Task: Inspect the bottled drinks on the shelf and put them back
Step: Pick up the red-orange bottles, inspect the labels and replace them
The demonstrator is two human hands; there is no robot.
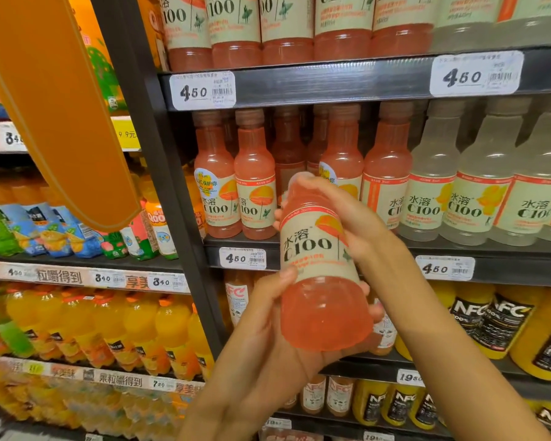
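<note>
I hold a pink C100 bottle with a cream label in front of the middle shelf, tilted with its base toward me. My left hand cups its lower half from below, thumb on the label. My right hand grips the bottle's neck and top from the right, hiding the cap. Behind it, more pink C100 bottles stand in a row on the shelf, with a gap right behind the held bottle.
Pale yellow C100 bottles stand to the right on the same shelf. Another row of pink bottles fills the shelf above. NFC juice bottles sit below. An orange hanging sign and orange drink bottles are at left.
</note>
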